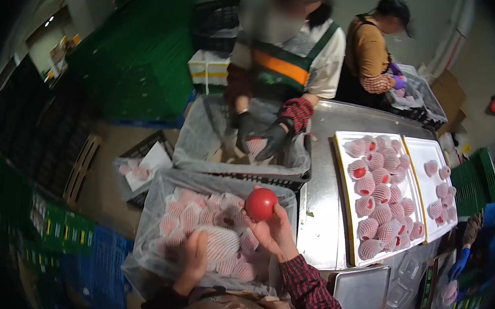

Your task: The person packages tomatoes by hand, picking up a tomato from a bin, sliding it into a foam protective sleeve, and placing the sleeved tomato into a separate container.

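My right hand (273, 229) holds a smooth, round red fruit (261, 204) in its fingers, above the right side of a lined crate. The fruit is bare; its exact kind is not clear. My left hand (194, 259) is closed at the edge of a white foam net sleeve (221, 244), over the same crate. The fingertips on the sleeve are partly hidden. Beneath both hands, the crate's clear plastic liner (153, 205) surrounds several fruits in pinkish foam nets (187, 215).
Across from me a co-worker's black-gloved hands (260, 138) hold a netted fruit over another lined crate (187, 144). Two white trays of netted fruit (381, 194) lie on the metal table (318, 218). A metal tray (361, 297) is nearer me. Another person works behind.
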Tool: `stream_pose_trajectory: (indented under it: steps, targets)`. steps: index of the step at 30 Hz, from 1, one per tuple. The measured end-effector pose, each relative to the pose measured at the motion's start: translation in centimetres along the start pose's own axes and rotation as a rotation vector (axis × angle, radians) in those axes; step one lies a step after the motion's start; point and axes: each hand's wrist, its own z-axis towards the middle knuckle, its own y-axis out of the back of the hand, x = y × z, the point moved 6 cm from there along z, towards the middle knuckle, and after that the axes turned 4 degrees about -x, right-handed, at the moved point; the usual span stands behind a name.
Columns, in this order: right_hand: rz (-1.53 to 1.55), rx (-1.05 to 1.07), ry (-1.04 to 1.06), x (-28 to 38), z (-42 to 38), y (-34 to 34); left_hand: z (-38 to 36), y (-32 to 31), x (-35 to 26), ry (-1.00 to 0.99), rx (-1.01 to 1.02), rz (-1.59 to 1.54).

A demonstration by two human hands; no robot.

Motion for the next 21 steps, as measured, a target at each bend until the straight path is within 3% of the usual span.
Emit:
stream_pose_trajectory:
  steps: [1, 5, 7, 9, 10, 12, 13, 14, 18, 20, 21]
  targets:
    - [0.073, 0.002, 0.004, 1.1, 1.1, -0.2, -0.7, 1.0, -0.6, -0.229, -0.123, 0.175]
    - [0.277, 0.015, 0.017, 3.6, 4.5, 0.9, -1.4, 2.4, 1.1, -0.091, 0.049, 0.42]
    - [0.364, 0.195, -0.059, 4.0, 6.2, 1.4, -2.4, 2.2, 4.7, -0.029, 0.097, 0.521]
    - [0.337, 0.172, -0.046, 4.8, 8.0, 2.4, -3.5, 1.6, 6.8, -0.476, -0.128, 0.75]
    - [0.3, 0.135, -0.045, 5.1, 8.9, 3.1, -4.0, 1.7, 8.0, -0.44, -0.098, 0.744]
    - [0.313, 0.175, -0.035, 6.1, 10.3, 2.5, -5.2, 1.3, 11.1, -0.129, 0.073, 0.685]
    - [0.283, 0.066, 0.031, 6.9, 10.5, 1.0, -5.6, 1.3, 12.2, -0.057, 0.106, 0.683]
    - [0.252, -0.044, 0.093, 7.6, 10.9, 0.6, -5.8, 1.3, 13.0, -0.009, 0.135, 0.689]
    - [0.361, 0.036, 0.131, 9.0, 13.9, 3.1, -6.4, 1.4, 15.8, 0.07, 0.186, 0.703]
    - [0.281, -0.049, 0.178, 9.3, 14.8, 4.3, -6.1, 1.4, 16.5, 0.093, 0.2, 0.711]
    - [0.313, 0.052, 0.128, 9.2, 15.5, 5.0, -6.1, 1.5, 17.0, 0.107, 0.207, 0.715]
